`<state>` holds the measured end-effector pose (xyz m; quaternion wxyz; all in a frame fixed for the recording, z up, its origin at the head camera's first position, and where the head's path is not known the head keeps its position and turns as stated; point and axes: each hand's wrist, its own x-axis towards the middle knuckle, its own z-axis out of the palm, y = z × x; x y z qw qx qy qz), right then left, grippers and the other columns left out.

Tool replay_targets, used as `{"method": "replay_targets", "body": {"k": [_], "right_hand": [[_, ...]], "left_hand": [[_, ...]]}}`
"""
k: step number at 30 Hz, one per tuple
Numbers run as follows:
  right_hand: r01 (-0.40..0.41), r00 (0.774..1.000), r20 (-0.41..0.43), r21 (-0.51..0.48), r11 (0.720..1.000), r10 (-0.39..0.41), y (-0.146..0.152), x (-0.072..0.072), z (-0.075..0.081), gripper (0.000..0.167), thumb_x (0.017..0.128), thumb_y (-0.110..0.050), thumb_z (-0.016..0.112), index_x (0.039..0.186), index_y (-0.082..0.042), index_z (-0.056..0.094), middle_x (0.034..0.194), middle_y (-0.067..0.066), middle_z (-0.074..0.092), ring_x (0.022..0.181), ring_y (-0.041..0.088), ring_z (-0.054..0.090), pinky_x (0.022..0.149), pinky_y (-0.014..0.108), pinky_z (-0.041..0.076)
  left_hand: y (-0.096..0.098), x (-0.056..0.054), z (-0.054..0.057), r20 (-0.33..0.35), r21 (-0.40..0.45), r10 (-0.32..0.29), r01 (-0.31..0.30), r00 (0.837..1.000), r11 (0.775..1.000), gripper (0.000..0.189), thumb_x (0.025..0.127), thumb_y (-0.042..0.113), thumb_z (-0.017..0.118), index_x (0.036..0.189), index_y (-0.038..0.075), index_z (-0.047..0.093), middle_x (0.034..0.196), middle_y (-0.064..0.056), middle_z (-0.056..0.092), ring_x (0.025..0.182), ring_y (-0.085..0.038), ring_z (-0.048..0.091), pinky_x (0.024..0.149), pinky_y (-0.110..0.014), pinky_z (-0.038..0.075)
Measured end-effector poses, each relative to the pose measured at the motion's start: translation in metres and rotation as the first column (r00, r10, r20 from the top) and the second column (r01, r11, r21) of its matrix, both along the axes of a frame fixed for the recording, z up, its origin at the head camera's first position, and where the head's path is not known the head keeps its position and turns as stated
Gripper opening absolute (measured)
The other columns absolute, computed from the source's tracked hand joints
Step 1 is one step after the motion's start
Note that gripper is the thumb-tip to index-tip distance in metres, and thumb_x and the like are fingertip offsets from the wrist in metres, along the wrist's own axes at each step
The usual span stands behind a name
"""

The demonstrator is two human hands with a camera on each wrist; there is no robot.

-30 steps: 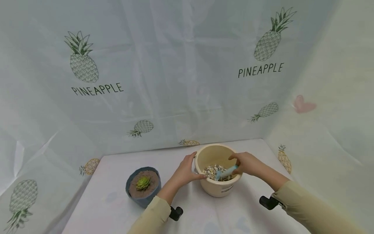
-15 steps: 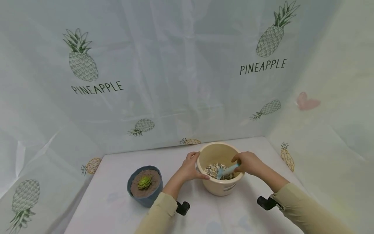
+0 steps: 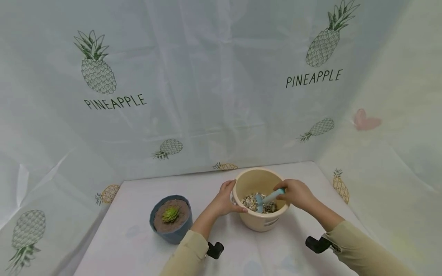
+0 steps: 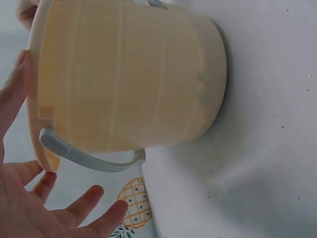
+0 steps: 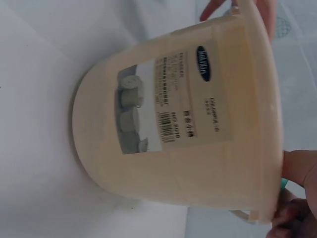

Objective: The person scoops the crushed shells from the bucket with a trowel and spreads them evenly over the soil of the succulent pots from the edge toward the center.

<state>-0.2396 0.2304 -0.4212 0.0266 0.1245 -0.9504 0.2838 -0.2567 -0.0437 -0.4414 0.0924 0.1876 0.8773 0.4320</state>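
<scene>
A cream plastic bucket [image 3: 256, 221] stands on the table with a layer of mixed small gravel [image 3: 250, 201] inside. My left hand [image 3: 223, 200] steadies its left rim, thumb on the near side and fingertips farther back. In the left wrist view the fingers are spread and mostly straight, beside the grey bail handle [image 4: 94, 159]. On the other side, my right hand [image 3: 297, 194] reaches over the rim and grips a small light-blue rake [image 3: 272, 195]. Its crosswise head rests on the gravel; any teeth are hidden. The right wrist view shows the bucket's label [image 5: 171, 96].
To the left stands a blue-grey pot [image 3: 177, 234] filled with brown soil and a green succulent [image 3: 170, 214]. A pale cloth covers the table [image 3: 138, 203]. Behind it hangs a pineapple-printed curtain [image 3: 207, 96], and another side of it rises at the right.
The rake's head has turned on the gravel and now lies broadside, its handle more visible. My left hand stays on the rim. The whole view has shifted slightly.
</scene>
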Motion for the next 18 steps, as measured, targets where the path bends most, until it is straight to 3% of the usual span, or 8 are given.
{"method": "replay_targets", "body": {"k": [4,8,11,18], "right_hand": [[-0.057,0.998,-0.013,-0.154,0.986,0.055,0.005,-0.001,0.005,0.020,0.080,0.003,0.077,0.099,-0.001,0.072,0.092,0.006,0.064,0.075,0.019,0.055,0.062,0.031,0.050],[-0.095,0.995,0.001,-0.244,0.965,0.098,0.003,-0.002,0.014,0.020,0.082,0.009,0.072,0.099,0.000,0.068,0.098,0.011,0.061,0.076,0.019,0.061,0.062,0.029,0.054],[-0.099,0.995,-0.007,-0.238,0.966,0.100,0.001,0.000,0.021,0.019,0.083,0.008,0.071,0.100,0.000,0.066,0.103,0.015,0.059,0.075,0.019,0.063,0.061,0.029,0.055],[0.003,0.998,-0.066,-0.140,0.990,-0.012,-0.003,0.002,0.030,0.017,0.081,0.005,0.073,0.096,-0.001,0.069,0.100,0.015,0.062,0.077,0.023,0.062,0.062,0.033,0.054]], "left_hand": [[0.000,0.000,-0.002,-0.006,0.006,-0.004,0.004,1.000,1.000,0.110,0.066,0.027,0.093,0.153,0.010,0.030,0.155,-0.019,0.022,0.139,-0.042,0.028,0.107,-0.058,0.030],[-0.001,0.002,-0.002,-0.001,0.030,0.000,0.000,1.000,1.000,0.109,0.066,0.027,0.093,0.154,0.011,0.030,0.155,-0.018,0.021,0.139,-0.043,0.028,0.106,-0.060,0.030],[-0.001,0.003,-0.001,0.012,0.039,-0.004,0.004,1.000,0.999,0.110,0.066,0.026,0.093,0.154,0.011,0.029,0.156,-0.018,0.020,0.139,-0.044,0.027,0.106,-0.061,0.030],[-0.002,0.003,-0.001,0.016,0.028,-0.010,0.010,1.000,1.000,0.110,0.068,0.026,0.092,0.154,0.007,0.026,0.157,-0.019,0.018,0.140,-0.044,0.025,0.106,-0.061,0.030]]}}
